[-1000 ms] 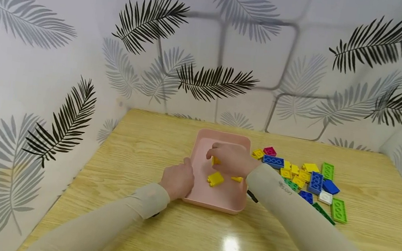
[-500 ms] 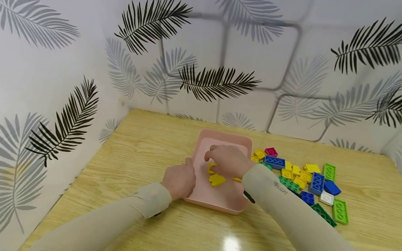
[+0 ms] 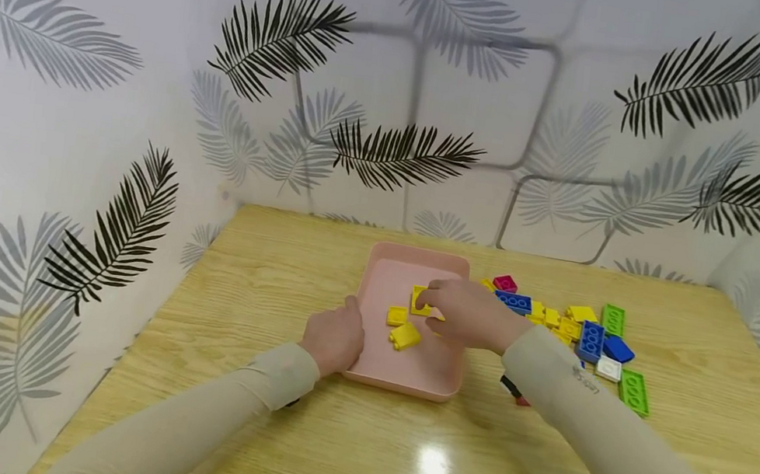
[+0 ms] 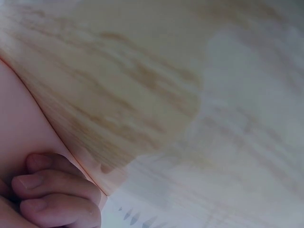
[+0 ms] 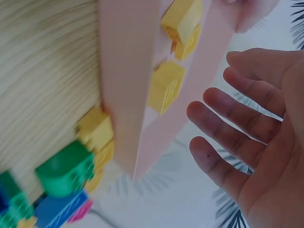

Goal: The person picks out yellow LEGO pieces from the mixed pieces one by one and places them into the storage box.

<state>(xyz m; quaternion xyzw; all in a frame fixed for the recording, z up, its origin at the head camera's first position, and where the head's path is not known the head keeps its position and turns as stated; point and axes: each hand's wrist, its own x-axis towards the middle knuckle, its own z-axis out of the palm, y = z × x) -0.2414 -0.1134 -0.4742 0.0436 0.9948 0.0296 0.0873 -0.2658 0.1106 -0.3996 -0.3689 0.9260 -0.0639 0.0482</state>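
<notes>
My left hand [image 3: 333, 337] grips the left side of a pink plastic tray [image 3: 385, 277]. In the left wrist view its fingers [image 4: 57, 187] are curled at the tray's rim. My right hand [image 3: 473, 314] hovers over the tray's right side, with loosely bent fingers. The right wrist view shows those fingers [image 5: 225, 128] spread apart with nothing between them. Yellow toy building bricks lie in the tray: a small one [image 3: 397, 316], one with its studs sideways [image 3: 405, 336], and a larger one [image 3: 420, 300] partly behind the right fingertips.
Right of the tray lie several loose bricks, among them a blue one [image 3: 591, 341], a white one [image 3: 608, 369], a light green one [image 3: 634, 393] and a red one [image 3: 505, 283]. My right sleeve [image 3: 580, 393] covers part of the pile. A patterned wall [image 3: 384, 73] stands behind the table.
My right hand has let go of a small yellow brick in the tray and moved right, uncovering the bricks there. My left hand stays on the tray's side.
</notes>
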